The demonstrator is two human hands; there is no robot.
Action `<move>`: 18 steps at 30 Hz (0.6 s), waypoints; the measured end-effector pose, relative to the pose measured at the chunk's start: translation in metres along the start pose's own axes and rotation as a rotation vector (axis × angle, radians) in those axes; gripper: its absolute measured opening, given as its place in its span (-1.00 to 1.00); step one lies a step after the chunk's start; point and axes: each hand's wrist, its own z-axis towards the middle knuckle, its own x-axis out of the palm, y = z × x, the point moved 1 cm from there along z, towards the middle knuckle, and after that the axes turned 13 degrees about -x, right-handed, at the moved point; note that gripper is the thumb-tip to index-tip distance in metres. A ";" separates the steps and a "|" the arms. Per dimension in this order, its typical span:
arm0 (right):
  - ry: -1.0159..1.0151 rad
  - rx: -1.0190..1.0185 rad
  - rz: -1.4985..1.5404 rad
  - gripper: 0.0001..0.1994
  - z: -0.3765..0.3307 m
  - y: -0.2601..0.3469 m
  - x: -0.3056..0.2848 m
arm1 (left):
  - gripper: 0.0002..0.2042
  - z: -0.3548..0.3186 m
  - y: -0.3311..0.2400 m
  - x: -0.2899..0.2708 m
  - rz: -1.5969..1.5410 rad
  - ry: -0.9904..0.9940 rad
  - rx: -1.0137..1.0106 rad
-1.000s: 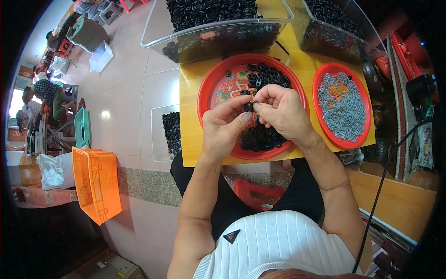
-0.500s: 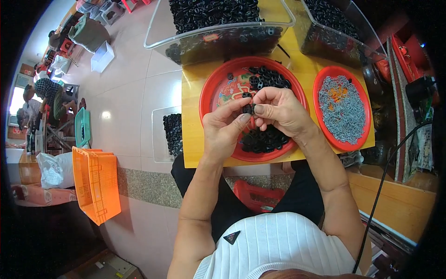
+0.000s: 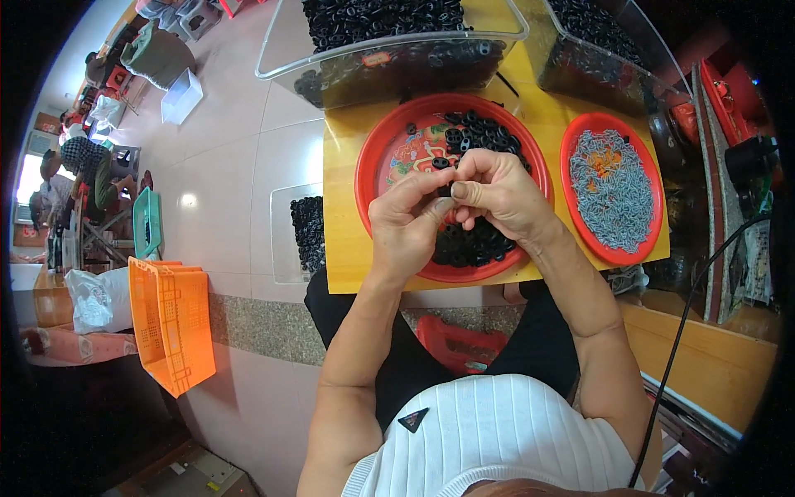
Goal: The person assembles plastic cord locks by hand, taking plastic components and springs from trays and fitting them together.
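Note:
Over a round red tray [image 3: 365, 199], my two hands meet with their fingertips together. My left hand [image 3: 404, 222] is closed in a pinch on a small black plastic piece [image 3: 445, 191], mostly covered by the fingers. My right hand [image 3: 503, 199] also pinches, thumb against forefinger, right beside it; what lies between those fingertips is hidden. Loose black oval pieces with holes [image 3: 472, 248] are heaped in the tray, at its far right and near side. To the right, an oval red tray [image 3: 568, 178] holds a pile of small grey screws [image 3: 617, 211].
Two clear plastic bins [image 3: 397, 70] [image 3: 592, 79] full of black pieces stand at the table's far side. Another clear bin [image 3: 281, 240] is left of the yellow table [image 3: 341, 166]. Orange crates [image 3: 170, 327] stand on the floor. A black cable [image 3: 679, 340] runs at the right. People sit far left.
The black piece between my fingertips is now more covered, as my left thumb and forefinger have closed further around it. The whole view has shifted slightly.

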 end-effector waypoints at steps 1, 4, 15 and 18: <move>-0.004 0.002 0.001 -0.88 0.000 0.000 -0.001 | -0.71 0.000 -0.001 0.001 0.068 0.000 0.018; 0.016 0.021 0.004 -0.88 0.000 0.002 -0.003 | -0.73 0.000 -0.004 0.004 0.085 -0.034 0.011; 0.009 0.045 0.045 -0.82 -0.001 0.013 0.001 | -0.70 -0.001 -0.003 -0.002 -0.287 0.053 -0.122; -0.016 0.026 0.006 -0.85 -0.002 0.014 0.004 | -0.69 -0.001 -0.004 -0.002 -0.267 0.059 -0.126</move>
